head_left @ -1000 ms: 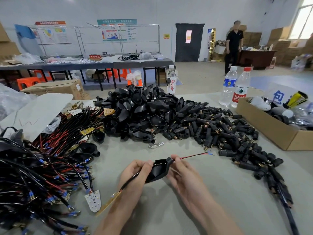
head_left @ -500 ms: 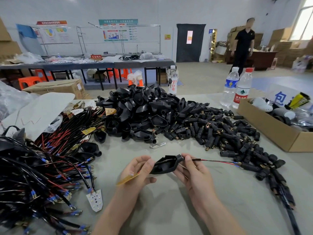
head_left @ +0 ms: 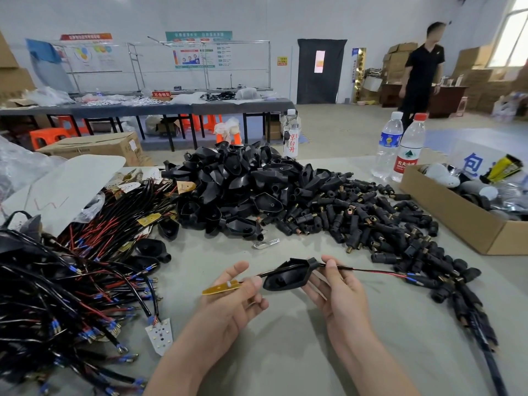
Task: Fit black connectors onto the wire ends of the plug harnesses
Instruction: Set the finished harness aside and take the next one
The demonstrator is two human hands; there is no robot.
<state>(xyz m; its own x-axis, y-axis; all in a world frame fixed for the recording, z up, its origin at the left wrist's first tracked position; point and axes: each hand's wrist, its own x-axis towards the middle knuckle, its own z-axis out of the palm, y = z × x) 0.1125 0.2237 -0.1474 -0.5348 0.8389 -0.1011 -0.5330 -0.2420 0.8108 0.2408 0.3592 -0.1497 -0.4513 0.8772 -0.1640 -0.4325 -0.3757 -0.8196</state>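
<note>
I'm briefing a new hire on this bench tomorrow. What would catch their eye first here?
The big heap of black shells and connectors across the middle of the table dominates, with a tangle of red and black wire harnesses spilling in from the left. In front, the left hand and right hand hold one harness between them, a black shell threaded on its wire.
</note>
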